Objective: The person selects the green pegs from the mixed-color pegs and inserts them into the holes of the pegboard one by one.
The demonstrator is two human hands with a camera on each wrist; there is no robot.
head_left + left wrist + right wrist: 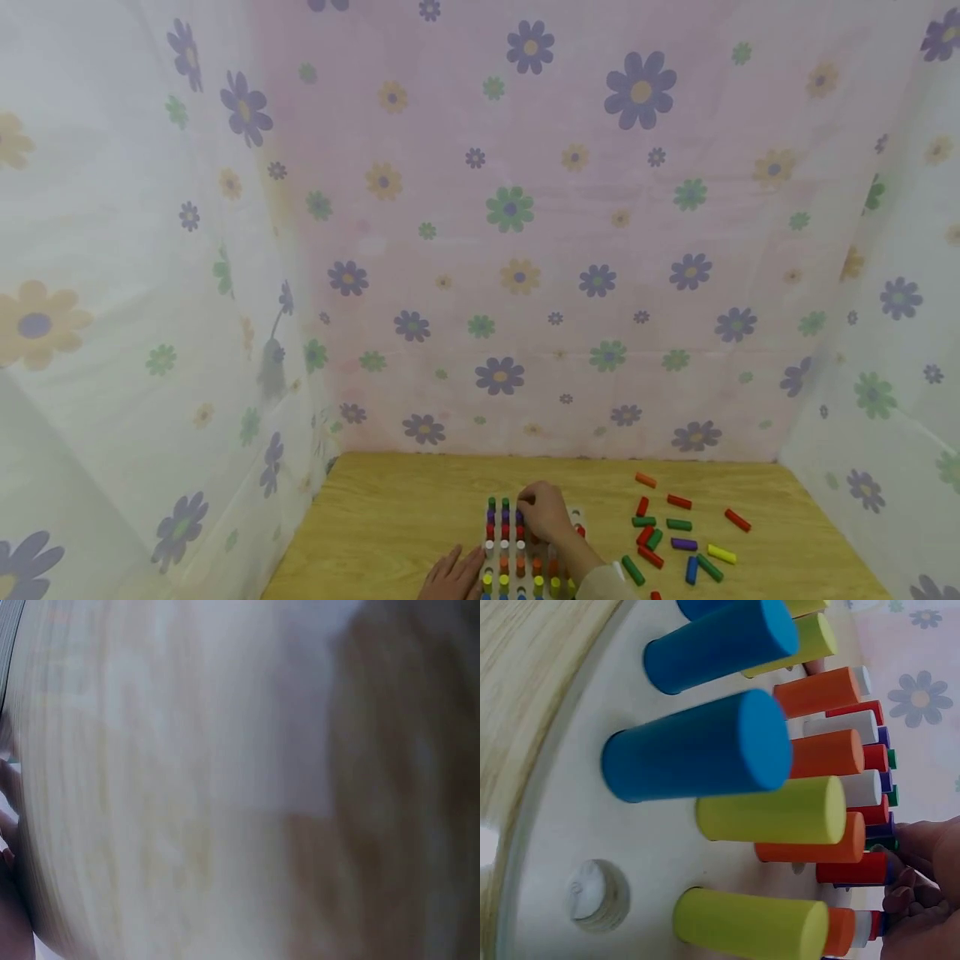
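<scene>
A pale pegboard (547,847) stands upright pegs in coloured rows: blue pegs (697,746), yellow pegs (769,810), orange, white, red, purple and green. My right hand (546,510) reaches over the board to its far side. Its thumb and fingers pinch a green peg (881,844) at the end of the third column, mostly hidden by the hand in the head view. Two green pegs (506,503) stand to the left of it. My left hand (450,573) rests at the board's left edge with fingers extended. The left wrist view is mostly blurred wood grain.
Loose pegs lie scattered on the wooden table (390,492) right of the board, among them a yellow peg (722,553), a purple peg (684,544), a blue peg (692,570) and several red and green ones. Flower-patterned sheets (450,242) enclose the table's back and sides.
</scene>
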